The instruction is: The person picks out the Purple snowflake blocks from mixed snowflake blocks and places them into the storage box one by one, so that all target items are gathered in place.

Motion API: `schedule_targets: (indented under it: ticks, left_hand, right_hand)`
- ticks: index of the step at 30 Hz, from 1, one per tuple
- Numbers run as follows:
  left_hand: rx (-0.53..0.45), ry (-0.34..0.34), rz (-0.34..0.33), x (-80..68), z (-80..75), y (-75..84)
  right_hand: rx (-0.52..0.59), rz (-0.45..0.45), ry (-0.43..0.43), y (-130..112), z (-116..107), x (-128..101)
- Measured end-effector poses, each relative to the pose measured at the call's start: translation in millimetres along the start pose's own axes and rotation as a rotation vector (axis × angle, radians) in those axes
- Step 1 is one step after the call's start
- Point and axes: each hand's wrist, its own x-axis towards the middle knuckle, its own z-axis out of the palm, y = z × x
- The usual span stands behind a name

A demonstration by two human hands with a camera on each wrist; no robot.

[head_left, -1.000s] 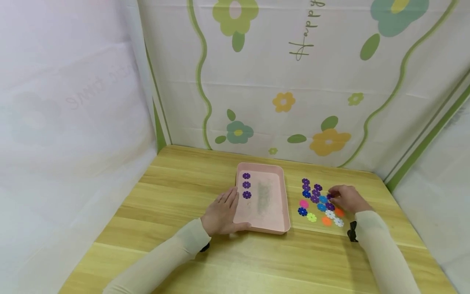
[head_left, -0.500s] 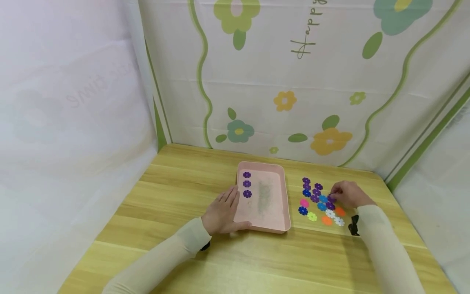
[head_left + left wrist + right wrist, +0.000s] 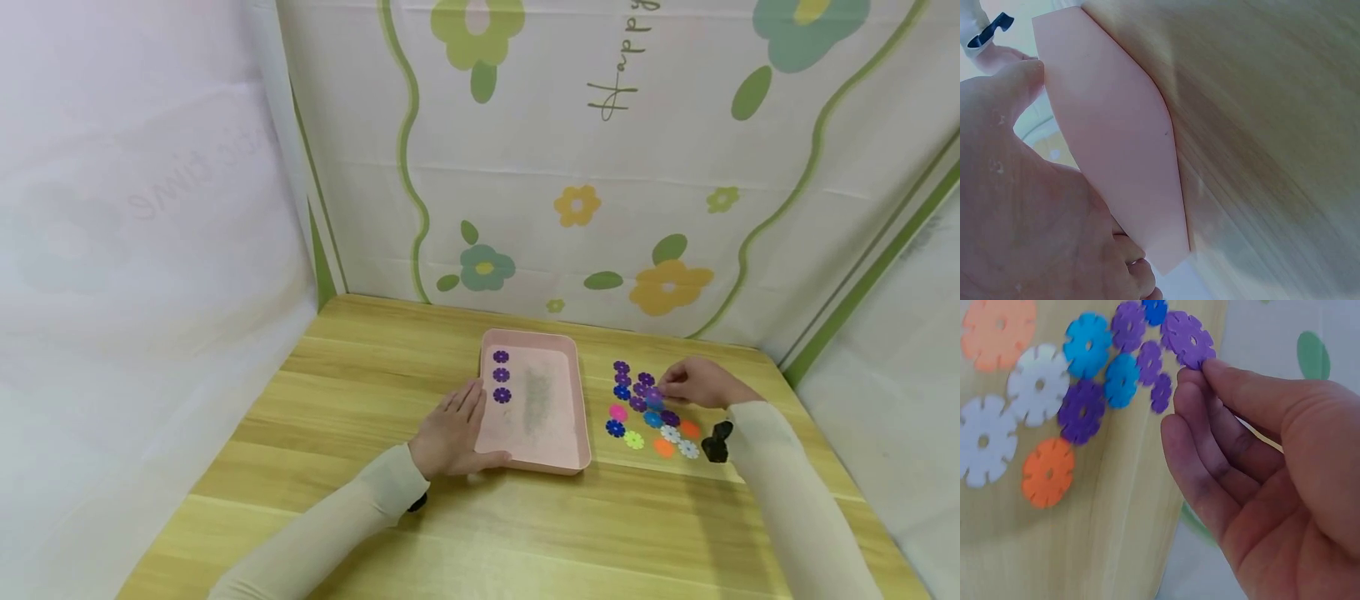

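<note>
Between thumb and fingertips my right hand (image 3: 1260,437) pinches a purple snowflake disc (image 3: 1189,339), raised over the other discs. In the head view the right hand (image 3: 703,383) is at the upper right of the loose group. My left hand (image 3: 450,432) rests on the left and near rim of a pink tray (image 3: 540,468), fingers straight. The left wrist view shows the tray's outer wall (image 3: 1116,137) beside the left hand (image 3: 1041,187). Inside the tray, three purple snowflake discs (image 3: 501,375) lie in a column along the left side.
Right of the tray lie several loose discs: purple, blue, pink (image 3: 618,412), yellow-green (image 3: 633,440), orange (image 3: 663,448) and white (image 3: 688,449). Wooden tabletop (image 3: 360,367) surrounds the tray. A flower-patterned cloth (image 3: 525,167) hangs behind the table, with pale cloth at both sides.
My right hand has picked a purple disc from the right side of the group and lifted it, moving slightly left. The left hand stays on the tray.
</note>
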Motion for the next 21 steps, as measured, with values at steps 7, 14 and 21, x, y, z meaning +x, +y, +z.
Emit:
schedule_targets:
  ticks: [7, 14, 21]
  left_hand:
    - [0.002, -0.009, -0.011, 0.1, 0.4, 0.6]
    - [0.007, -0.002, -0.007, -0.8, -0.6, 0.2]
    - [0.005, -0.003, -0.009, -1.1, -0.7, 0.7]
  right_hand:
    - [0.040, -0.081, -0.042, -36, 4, 16]
    - [0.027, -0.125, -0.048, -79, 17, 34]
    - [0.111, -0.197, -0.078, -121, 46, 44]
